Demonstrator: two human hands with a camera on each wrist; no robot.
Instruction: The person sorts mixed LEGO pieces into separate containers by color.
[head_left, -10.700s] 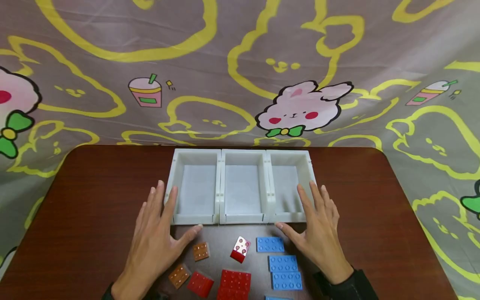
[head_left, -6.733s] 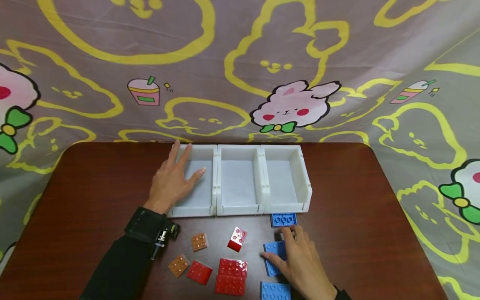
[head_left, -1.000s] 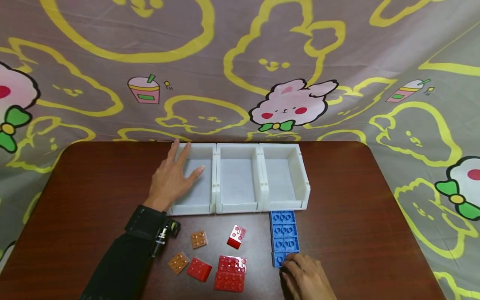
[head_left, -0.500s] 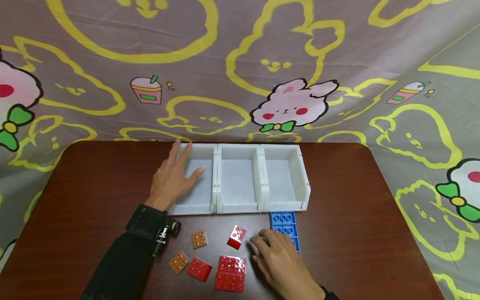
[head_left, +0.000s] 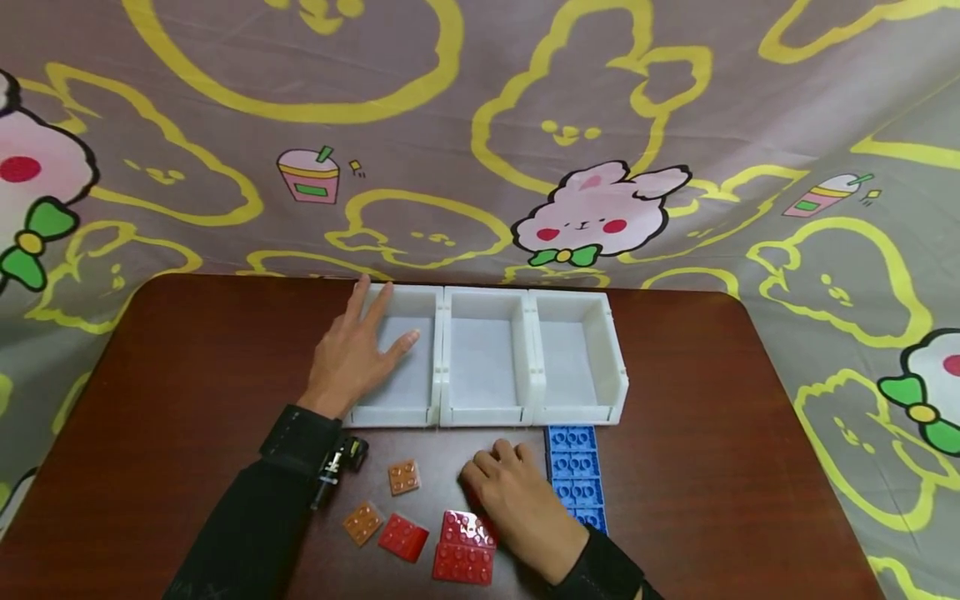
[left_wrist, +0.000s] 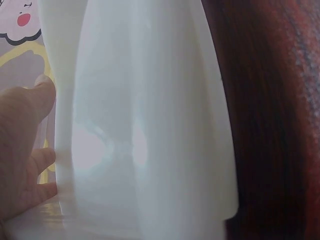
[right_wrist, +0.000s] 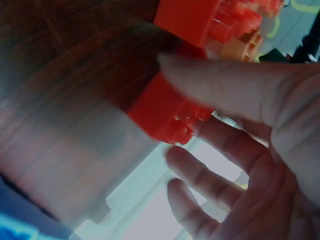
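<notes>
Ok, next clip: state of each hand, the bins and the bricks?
left hand: open, resting on the left bin's rim
right hand: curled over a red brick
white bins: all three empty
blue bricks: lined up in a column before the right bin
orange bricks: loose on the table

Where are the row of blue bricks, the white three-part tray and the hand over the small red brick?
blue bricks (head_left: 574, 467), head view, on the second brick's studded top.
white tray (head_left: 617, 367), head view, on its right outer wall.
right hand (head_left: 517, 500), head view, on the back of the hand.
</notes>
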